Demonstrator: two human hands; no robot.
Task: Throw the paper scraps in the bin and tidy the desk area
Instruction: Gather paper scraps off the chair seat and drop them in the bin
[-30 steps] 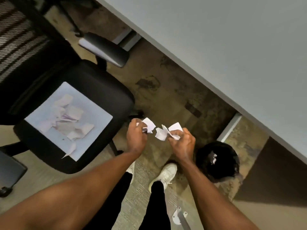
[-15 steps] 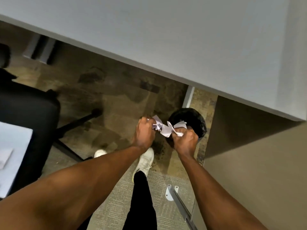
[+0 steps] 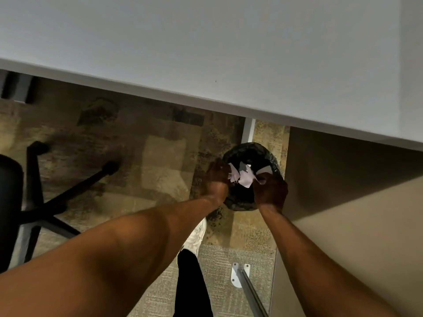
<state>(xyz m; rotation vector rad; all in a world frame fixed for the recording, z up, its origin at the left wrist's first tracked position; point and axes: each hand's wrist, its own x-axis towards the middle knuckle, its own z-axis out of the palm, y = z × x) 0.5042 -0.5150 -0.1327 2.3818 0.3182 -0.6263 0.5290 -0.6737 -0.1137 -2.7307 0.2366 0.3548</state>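
Black chair (image 3: 10,202) sits at the far left edge for us, only part of the seat showing, with its dark star base (image 3: 45,202) spreading legs out over the carpet (image 3: 160,161). That carpet is a patchy brown and tan under the desk, and it turns into a grey ribbed strip closer to our feet.

Moving right, we've got our left hand (image 3: 216,180) reaching out from a long bare forearm. It's curled tight, fingers pinched closed on the left end of the scraps (image 3: 242,176). Below the forearm we can see 1 white shoe (image 3: 196,234) and a black trouser leg (image 3: 193,287).

The scraps are a small bunch of white torn paper, held up between both hands right over the mouth of the bin (image 3: 240,202). We can't tell whether any loose bits already lie down inside it, too dark in there. The bin is round with a black liner and stands on the carpet just under the desk edge, beside a white desk leg (image 3: 248,131).

Our right hand (image 3: 270,193) is closed too, fingers gripping the right end of the same bunch, and it covers the bin's right rim.

A metal bracket (image 3: 239,274) is fixed to the floor lower down. The grey desk (image 3: 206,46) fills the whole top, and a beige panel (image 3: 354,236) takes the right side.
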